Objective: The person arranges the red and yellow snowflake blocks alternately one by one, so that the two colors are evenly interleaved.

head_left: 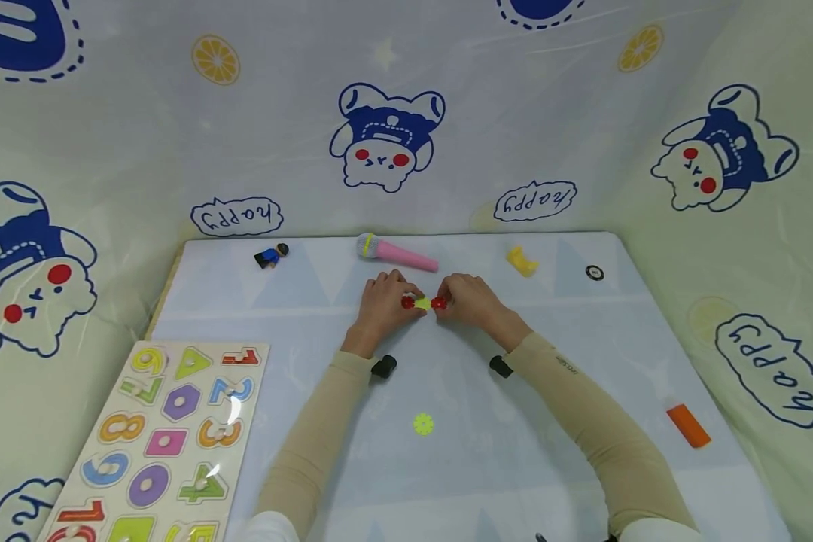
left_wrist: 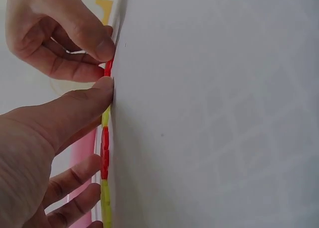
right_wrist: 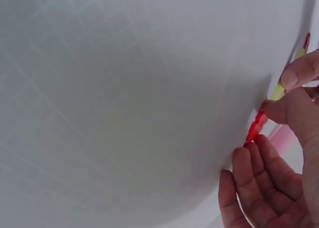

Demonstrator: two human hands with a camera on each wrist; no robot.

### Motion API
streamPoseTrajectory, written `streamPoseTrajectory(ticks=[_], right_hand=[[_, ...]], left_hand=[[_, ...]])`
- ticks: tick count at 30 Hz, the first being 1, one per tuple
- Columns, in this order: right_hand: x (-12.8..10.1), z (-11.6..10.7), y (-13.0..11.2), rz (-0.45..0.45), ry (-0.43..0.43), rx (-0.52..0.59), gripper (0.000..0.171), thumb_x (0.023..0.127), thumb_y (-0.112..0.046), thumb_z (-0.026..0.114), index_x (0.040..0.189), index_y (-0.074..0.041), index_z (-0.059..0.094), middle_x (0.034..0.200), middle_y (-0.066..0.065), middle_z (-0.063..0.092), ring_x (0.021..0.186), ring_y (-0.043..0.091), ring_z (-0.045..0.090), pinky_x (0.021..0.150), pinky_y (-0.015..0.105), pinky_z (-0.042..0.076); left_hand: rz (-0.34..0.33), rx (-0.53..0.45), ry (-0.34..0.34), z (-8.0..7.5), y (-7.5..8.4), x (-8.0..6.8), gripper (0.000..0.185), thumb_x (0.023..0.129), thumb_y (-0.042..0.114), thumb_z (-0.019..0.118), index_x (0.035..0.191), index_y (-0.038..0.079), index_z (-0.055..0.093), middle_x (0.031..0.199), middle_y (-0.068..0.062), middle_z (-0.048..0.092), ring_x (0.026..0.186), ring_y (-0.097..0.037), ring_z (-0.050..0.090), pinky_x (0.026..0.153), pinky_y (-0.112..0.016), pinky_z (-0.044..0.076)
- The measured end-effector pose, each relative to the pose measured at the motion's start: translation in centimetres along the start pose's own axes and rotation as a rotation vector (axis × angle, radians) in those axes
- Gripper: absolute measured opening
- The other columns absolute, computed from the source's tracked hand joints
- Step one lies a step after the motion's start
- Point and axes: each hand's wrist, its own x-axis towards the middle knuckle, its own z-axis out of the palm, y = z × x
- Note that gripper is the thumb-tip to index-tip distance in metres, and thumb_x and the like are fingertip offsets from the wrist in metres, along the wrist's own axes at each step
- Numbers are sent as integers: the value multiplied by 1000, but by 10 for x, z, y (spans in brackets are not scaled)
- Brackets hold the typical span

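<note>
A short chain of red and yellow-green flower-shaped discs [head_left: 423, 302] lies flat on the pale blue mat [head_left: 447, 482], mid-table. My left hand [head_left: 406, 300] pinches its left end, and the left wrist view shows the thumb [left_wrist: 94, 96] on the discs [left_wrist: 104, 153]. My right hand [head_left: 442, 302] pinches the red disc [right_wrist: 256, 126] at the right end between thumb and fingertips. The left hand covers part of the chain. One loose yellow-green disc [head_left: 423, 424] lies nearer to me, between my forearms.
A pink toy microphone [head_left: 396, 254] lies just beyond the hands. Along the far edge are a small toy figure [head_left: 271, 256], a yellow piece [head_left: 522, 261] and a black ring [head_left: 594, 272]. An orange block [head_left: 688, 425] lies right; a number puzzle board [head_left: 156, 444] front left.
</note>
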Motion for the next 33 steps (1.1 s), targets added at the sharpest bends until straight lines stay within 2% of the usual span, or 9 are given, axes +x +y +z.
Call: streamPoseTrajectory(ticks=[14,19,22,25,28,33], right_hand=[[-2,-3,5,25,-11,119,28,94,-19,87,115,-3,78,107,9,78,95,23,70,92,40,58],[-9,1,2,33,3,110,40,92,-21,90,125,-4,76,112,9,78,99,24,70,95,39,59],[-18,5,0,26,11,57,45,92,-24,91,129,-5,75,115,9,77,98,23,68,93,39,59],[-37,11,-4,-41,24,-49,45,93,-29,90,130,-7,75,117,8,76,97,22,68,92,38,60],[-66,22,-10,-172,51,-159,45,93,-35,89,127,-9,76,115,6,75,95,19,70,90,36,62],[-122,46,-24,-386,94,-218,51,89,-48,90,125,-14,79,113,0,72,98,16,71,92,35,62]], left_hand=[[8,15,-4,-1,3,2,36,92,43,89,123,24,83,121,-6,65,117,-28,57,102,-47,46],[15,24,-44,-4,6,2,40,93,40,89,127,21,80,124,-7,66,121,-29,57,107,-49,46],[28,18,-69,-5,9,4,46,93,40,89,131,19,76,129,-7,67,124,-30,57,110,-50,45],[40,5,-71,-2,12,7,49,92,42,89,133,19,75,131,-8,67,126,-30,58,110,-50,45],[28,-8,-64,4,13,9,45,92,43,89,129,21,78,129,-7,66,126,-29,57,110,-50,44],[18,-25,-44,10,15,12,37,91,45,89,121,25,82,127,-7,64,124,-29,56,108,-50,44]])
